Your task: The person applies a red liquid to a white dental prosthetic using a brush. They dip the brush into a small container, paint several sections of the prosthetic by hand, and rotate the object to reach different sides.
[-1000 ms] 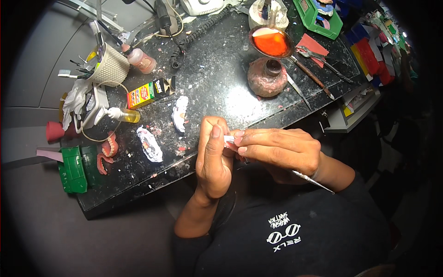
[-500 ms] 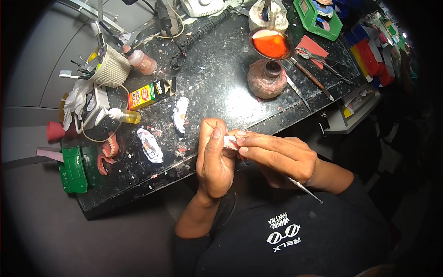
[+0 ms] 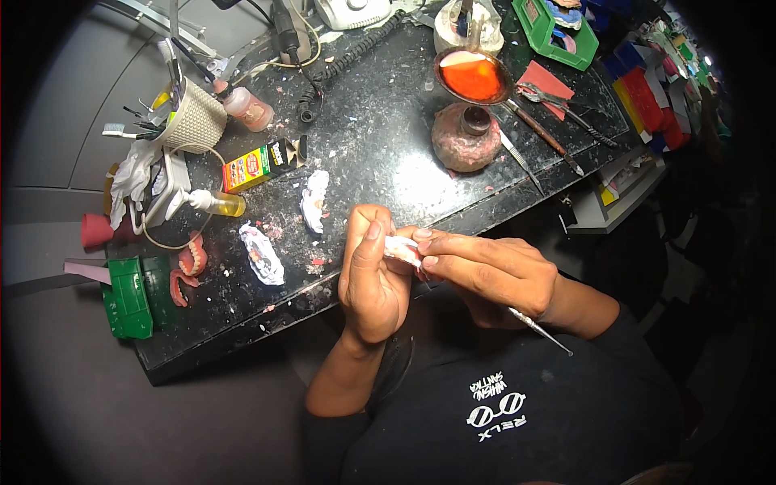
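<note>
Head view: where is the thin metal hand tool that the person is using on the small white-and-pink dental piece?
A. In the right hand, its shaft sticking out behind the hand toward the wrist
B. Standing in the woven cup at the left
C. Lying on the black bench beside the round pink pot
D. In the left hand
A: the thin metal tool runs out from under the right hand, while the left hand grips the dental piece.

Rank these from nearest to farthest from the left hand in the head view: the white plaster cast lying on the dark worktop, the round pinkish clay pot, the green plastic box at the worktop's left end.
1. White plaster cast, just beyond the left hand.
2. Round pinkish clay pot, farther back, to the right.
3. Green plastic box, far left end.
</note>
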Action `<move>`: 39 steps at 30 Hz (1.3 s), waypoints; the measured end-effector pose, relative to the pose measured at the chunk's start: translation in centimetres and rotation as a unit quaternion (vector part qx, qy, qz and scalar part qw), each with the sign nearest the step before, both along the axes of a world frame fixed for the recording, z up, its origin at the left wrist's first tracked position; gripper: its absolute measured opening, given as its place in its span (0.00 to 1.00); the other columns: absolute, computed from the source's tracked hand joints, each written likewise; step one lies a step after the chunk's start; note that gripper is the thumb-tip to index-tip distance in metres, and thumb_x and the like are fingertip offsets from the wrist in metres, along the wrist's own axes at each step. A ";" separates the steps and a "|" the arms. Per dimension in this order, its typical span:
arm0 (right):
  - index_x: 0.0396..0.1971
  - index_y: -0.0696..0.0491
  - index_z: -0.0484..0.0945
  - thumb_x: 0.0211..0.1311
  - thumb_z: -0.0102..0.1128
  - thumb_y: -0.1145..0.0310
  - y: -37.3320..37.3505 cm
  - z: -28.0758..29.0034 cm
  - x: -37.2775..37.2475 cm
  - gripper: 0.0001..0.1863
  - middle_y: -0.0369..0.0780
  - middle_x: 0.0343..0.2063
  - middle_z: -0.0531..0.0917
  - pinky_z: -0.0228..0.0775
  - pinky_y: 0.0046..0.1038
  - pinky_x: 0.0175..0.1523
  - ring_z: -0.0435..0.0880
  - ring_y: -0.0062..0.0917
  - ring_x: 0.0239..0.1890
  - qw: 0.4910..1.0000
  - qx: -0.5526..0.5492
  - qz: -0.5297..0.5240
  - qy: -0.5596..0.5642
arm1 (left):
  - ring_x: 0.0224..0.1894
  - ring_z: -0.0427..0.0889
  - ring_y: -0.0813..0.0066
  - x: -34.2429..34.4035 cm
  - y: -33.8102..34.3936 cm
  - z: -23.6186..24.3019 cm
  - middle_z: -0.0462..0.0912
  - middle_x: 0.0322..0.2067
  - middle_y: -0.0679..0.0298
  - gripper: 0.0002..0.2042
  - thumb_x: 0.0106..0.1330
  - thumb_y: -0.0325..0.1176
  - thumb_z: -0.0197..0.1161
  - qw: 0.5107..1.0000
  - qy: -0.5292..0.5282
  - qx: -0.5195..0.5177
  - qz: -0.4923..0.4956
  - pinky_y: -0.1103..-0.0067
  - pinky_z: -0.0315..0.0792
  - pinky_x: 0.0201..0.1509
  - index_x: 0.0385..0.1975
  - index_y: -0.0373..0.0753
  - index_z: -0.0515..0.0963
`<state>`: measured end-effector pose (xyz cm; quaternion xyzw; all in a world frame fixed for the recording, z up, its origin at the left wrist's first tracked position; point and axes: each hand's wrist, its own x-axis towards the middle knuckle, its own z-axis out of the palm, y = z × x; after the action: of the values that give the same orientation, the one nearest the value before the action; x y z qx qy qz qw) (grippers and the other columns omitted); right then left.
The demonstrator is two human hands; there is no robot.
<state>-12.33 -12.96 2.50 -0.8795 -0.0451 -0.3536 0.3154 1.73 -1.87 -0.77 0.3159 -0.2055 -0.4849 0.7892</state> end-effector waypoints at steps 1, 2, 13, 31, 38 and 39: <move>0.41 0.69 0.80 0.52 0.66 0.77 0.0 -0.2 0.1 0.17 0.55 0.41 0.84 0.85 0.33 0.47 0.88 0.42 0.44 1.000 0.000 0.000 0.000 | 0.38 0.75 0.73 0.0 0.0 0.1 0.66 0.34 0.63 0.08 0.76 0.35 0.41 1.000 0.009 0.001 -0.014 0.77 0.71 0.46 0.40 0.38 0.62; 0.41 0.69 0.80 0.52 0.66 0.77 -0.1 -0.5 0.3 0.17 0.55 0.41 0.84 0.85 0.33 0.47 0.88 0.42 0.44 1.000 -0.005 -0.002 -0.010 | 0.38 0.75 0.73 0.0 -0.1 0.1 0.66 0.34 0.63 0.08 0.76 0.35 0.41 1.000 0.009 0.001 -0.014 0.77 0.71 0.46 0.40 0.38 0.62; 0.42 0.62 0.79 0.62 0.59 0.86 -1.4 -0.5 -0.3 0.09 0.52 0.42 0.85 0.80 0.28 0.48 0.88 0.35 0.42 0.985 0.103 -0.129 -0.046 | 0.48 0.76 0.65 0.8 0.0 -0.9 0.75 0.52 0.44 0.19 0.79 0.45 0.43 0.995 -0.065 -0.064 -0.047 0.72 0.71 0.53 0.53 0.33 0.61; 0.40 0.61 0.82 0.53 0.68 0.82 -1.4 2.3 0.1 0.13 0.47 0.41 0.87 0.80 0.40 0.55 0.86 0.44 0.50 0.999 0.015 -0.027 0.019 | 0.67 0.66 0.57 0.3 -0.2 -1.8 0.65 0.63 0.44 0.37 0.67 0.39 0.67 0.927 -0.361 -0.080 0.056 0.64 0.59 0.72 0.65 0.28 0.52; 0.38 0.62 0.83 0.50 0.69 0.80 -1.5 2.5 0.3 0.13 0.46 0.39 0.88 0.80 0.40 0.55 0.87 0.44 0.50 0.999 0.029 -0.016 0.039 | 0.66 0.68 0.56 0.5 -0.5 -2.1 0.67 0.61 0.44 0.36 0.65 0.38 0.69 0.914 -0.387 -0.095 0.071 0.64 0.60 0.72 0.65 0.28 0.54; 0.38 0.62 0.83 0.49 0.69 0.80 -1.4 2.5 0.4 0.13 0.46 0.38 0.88 0.80 0.40 0.55 0.87 0.44 0.50 0.998 0.027 -0.034 0.034 | 0.66 0.68 0.56 0.6 -0.5 -2.2 0.67 0.61 0.44 0.36 0.65 0.38 0.69 0.915 -0.386 -0.096 0.070 0.64 0.60 0.72 0.65 0.28 0.54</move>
<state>-11.91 -14.41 5.01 -0.8831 0.0056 -0.3350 0.3284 2.36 -2.32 -2.98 0.4147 -0.5172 -0.2470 0.7068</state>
